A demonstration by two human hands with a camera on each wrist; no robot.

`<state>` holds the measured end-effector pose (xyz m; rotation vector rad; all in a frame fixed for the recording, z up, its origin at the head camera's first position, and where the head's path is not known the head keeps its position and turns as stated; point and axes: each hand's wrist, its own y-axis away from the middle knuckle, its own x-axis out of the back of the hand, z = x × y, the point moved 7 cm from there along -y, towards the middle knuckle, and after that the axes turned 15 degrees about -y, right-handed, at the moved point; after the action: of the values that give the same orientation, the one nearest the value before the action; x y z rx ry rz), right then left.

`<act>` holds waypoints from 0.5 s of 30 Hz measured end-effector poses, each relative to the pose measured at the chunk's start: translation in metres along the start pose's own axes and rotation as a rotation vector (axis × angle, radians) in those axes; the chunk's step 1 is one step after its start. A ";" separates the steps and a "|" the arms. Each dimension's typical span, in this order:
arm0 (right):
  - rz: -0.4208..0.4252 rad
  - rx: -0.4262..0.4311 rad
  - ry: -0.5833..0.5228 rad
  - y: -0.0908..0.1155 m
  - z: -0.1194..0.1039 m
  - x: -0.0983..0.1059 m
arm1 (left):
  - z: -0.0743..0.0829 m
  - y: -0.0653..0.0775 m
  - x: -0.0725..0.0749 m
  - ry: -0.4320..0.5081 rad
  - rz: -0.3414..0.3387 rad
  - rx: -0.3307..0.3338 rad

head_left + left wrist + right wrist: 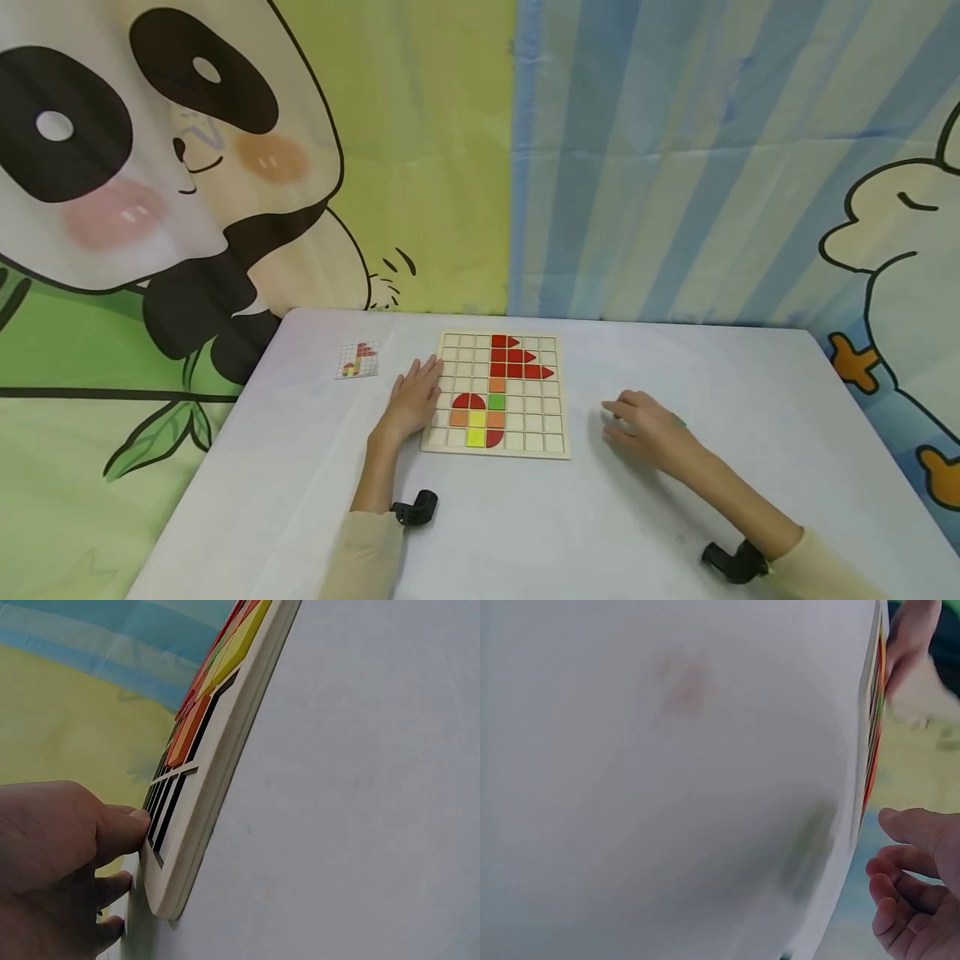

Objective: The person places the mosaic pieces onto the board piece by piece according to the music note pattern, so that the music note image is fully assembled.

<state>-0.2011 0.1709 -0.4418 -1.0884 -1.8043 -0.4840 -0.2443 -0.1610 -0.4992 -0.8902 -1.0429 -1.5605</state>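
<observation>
A wooden grid board (532, 423) lies on the table with coloured pieces set in its cells: red pointed rows (517, 357), a green square (497, 402), yellow squares (476, 428), orange squares and rounded red pieces. My left hand (411, 402) rests at the board's left edge, its thumb (124, 829) touching the rim in the left wrist view. To the right of the board, my right hand (652, 427) hovers above the table. Its fingers (889, 915) are loosely bent, with nothing visible between them and the thumb. A green piece (679, 420) shows partly behind this hand.
A small pattern card (357, 360) with a printed grid lies left of the board. The white table (585, 533) ends at a printed cloth backdrop (420, 167). Black wrist cameras (416, 508) sit on both forearms.
</observation>
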 end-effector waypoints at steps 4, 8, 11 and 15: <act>0.059 -0.088 -0.012 0.020 0.043 0.026 | -0.001 0.001 0.001 -0.005 0.001 -0.001; 0.073 -0.154 -0.044 0.034 0.068 0.038 | 0.000 0.002 0.001 -0.005 0.001 0.000; 0.060 -0.184 -0.056 0.040 0.076 0.039 | 0.000 0.002 0.001 -0.008 0.002 0.001; 0.016 -0.190 -0.067 0.043 0.079 0.035 | 0.002 0.002 0.002 -0.013 0.007 -0.002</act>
<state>-0.2119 0.2658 -0.4544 -1.2608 -1.8343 -0.6263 -0.2425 -0.1606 -0.4962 -0.9054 -1.0468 -1.5520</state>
